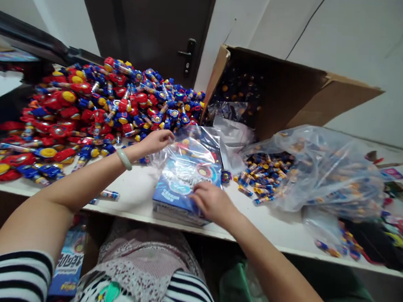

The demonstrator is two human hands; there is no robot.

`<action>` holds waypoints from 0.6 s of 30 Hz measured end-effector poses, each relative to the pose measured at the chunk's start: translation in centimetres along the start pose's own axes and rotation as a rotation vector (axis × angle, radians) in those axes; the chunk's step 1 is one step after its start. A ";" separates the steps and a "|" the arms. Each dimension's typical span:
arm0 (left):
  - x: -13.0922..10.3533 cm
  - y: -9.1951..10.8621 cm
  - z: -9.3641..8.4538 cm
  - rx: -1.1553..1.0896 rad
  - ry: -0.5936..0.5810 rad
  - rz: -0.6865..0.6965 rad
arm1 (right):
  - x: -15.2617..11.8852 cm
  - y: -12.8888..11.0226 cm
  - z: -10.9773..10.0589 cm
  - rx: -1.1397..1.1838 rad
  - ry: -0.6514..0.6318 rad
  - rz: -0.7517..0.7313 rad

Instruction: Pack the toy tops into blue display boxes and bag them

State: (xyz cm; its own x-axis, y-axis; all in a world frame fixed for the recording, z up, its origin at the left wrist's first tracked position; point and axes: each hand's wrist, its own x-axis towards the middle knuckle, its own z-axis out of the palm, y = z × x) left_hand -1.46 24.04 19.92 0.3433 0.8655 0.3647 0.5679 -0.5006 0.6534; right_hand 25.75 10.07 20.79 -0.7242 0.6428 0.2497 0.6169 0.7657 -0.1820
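Observation:
A blue printed display box (176, 179) stands on the white table straight in front of me, its top partly under glossy clear plastic film (197, 144). My left hand (158, 141), with a pale green bangle (124, 158) on its wrist, is closed at the box's far left corner and pinches the film. Over the near right part of the box, my right hand (212, 202) has its fingers drawn together close to the surface. Whatever lies between those fingertips is hidden.
Red, blue and yellow toys (98, 112) are heaped at the left. An open carton (292, 92) stands behind the box. To the right, small yellow-capped tubes (264, 172) spill from a clear bag (335, 171). Another blue box (67, 263) and a green bin (236, 290) are below the table.

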 end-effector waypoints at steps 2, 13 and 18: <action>-1.3 0.9 -1.2 -0.203 0.130 -0.029 | -0.5 1.4 -0.5 -0.083 0.174 0.207; -3.2 7.7 -6.8 0.139 0.265 0.175 | 6.4 1.7 -4.4 -0.354 0.204 0.561; -4.3 5.5 -7.8 0.642 -0.005 -0.049 | 6.6 3.7 -5.2 -0.552 0.138 0.492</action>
State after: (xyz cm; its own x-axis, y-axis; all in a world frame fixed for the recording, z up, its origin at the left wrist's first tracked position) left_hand -5.63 17.72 27.11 0.3084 0.8882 0.3406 0.9170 -0.3728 0.1418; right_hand 24.82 17.02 26.70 -0.3027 0.8714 0.3862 0.9504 0.2455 0.1910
